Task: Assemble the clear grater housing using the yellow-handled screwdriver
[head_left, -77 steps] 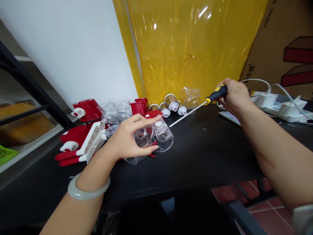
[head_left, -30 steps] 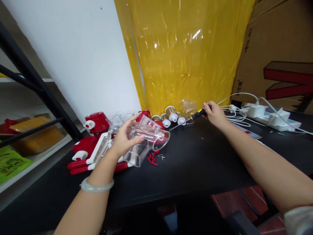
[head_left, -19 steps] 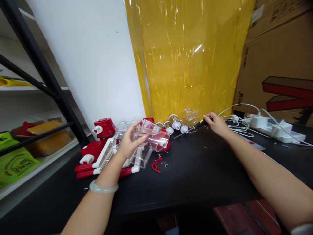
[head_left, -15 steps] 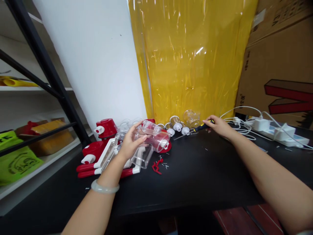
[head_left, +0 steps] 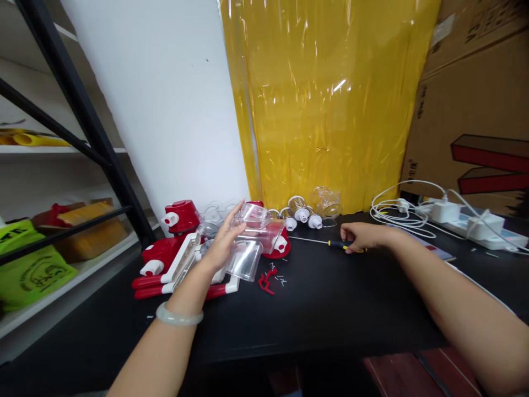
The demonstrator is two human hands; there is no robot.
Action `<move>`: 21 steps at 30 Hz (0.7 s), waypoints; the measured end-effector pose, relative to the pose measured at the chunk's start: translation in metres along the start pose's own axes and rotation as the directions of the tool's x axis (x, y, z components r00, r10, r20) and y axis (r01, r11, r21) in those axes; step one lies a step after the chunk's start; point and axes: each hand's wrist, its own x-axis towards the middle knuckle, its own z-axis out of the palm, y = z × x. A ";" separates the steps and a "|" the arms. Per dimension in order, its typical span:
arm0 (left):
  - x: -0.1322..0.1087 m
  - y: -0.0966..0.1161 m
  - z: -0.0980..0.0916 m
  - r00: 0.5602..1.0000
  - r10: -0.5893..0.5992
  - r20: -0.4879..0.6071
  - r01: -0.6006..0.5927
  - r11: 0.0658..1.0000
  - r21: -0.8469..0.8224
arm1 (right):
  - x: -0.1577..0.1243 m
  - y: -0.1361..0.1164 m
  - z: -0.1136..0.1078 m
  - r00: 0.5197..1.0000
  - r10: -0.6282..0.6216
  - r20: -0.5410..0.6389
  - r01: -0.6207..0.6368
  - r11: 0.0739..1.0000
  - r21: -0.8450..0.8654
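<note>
My left hand (head_left: pixel 223 242) is around the near side of a clear plastic housing (head_left: pixel 268 234), thumb in front and fingers behind; the fingertips are partly hidden. Another clear plastic piece (head_left: pixel 244 260) is just below it. With bent fingers my right hand (head_left: pixel 359 237) grips the dark-and-yellow handle of a screwdriver (head_left: pixel 339 244) low over the black tabletop. The screwdriver's long shaft points left toward the red part with a white knob (head_left: pixel 281 245). Small red plastic pieces (head_left: pixel 266 281) and several screws (head_left: pixel 281 280) lie in front of the housing.
Red bodies with white knobs (head_left: pixel 181 216) and red-and-white handles (head_left: pixel 152 289) crowd the left. Metal grater drums (head_left: pixel 298 209) and clear parts (head_left: pixel 326 201) lie at the back. White cables (head_left: pixel 407 220) and a power strip (head_left: pixel 491 231) are on the right.
My right hand has brought the screwdriver down and toward me, away from the clear parts at the back; its shaft now points left. My left hand stays at the clear housing, shifting only slightly.
</note>
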 end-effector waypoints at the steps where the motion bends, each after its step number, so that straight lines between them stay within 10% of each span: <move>1: -0.001 0.002 0.001 1.000 -0.021 -0.009 0.021 1.000 -0.012 | 0.000 0.001 0.000 1.000 0.011 -0.002 -0.011 1.000 -0.011; 9: -0.002 0.013 0.008 0.983 -0.175 -0.047 0.164 0.970 -0.182 | -0.003 -0.027 -0.005 0.951 -0.091 -0.296 0.096 0.995 0.003; 17: -0.006 0.011 0.030 0.969 -0.215 -0.125 0.171 0.941 -0.293 | -0.036 -0.145 0.042 0.528 -0.501 -0.686 0.718 0.695 0.045; 21: -0.006 0.006 0.040 0.968 -0.217 -0.128 0.157 0.917 -0.366 | -0.056 -0.184 0.076 0.450 -0.474 -0.757 0.719 0.695 -0.009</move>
